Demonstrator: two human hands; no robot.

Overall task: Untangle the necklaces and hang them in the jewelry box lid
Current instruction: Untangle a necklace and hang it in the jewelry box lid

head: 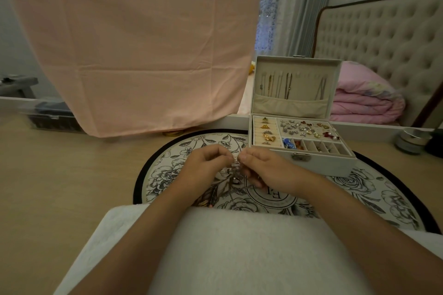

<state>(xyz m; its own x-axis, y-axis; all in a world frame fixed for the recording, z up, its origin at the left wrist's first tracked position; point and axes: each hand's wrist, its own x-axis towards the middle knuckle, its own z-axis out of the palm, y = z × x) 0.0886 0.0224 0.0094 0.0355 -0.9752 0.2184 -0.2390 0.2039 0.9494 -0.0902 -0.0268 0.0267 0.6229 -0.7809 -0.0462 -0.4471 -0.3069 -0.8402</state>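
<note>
Necklaces (233,176) tangled, held over floral mat (167,170) between both hands. Left hand (203,165) pinches chain at top, right hand (266,167) pinches it too. Jewelry box (328,165) open just right; lid (334,84) upright, chains hanging inside.

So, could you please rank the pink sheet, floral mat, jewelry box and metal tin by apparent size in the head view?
1. pink sheet
2. floral mat, though partly covered
3. jewelry box
4. metal tin, clearly smallest
</note>
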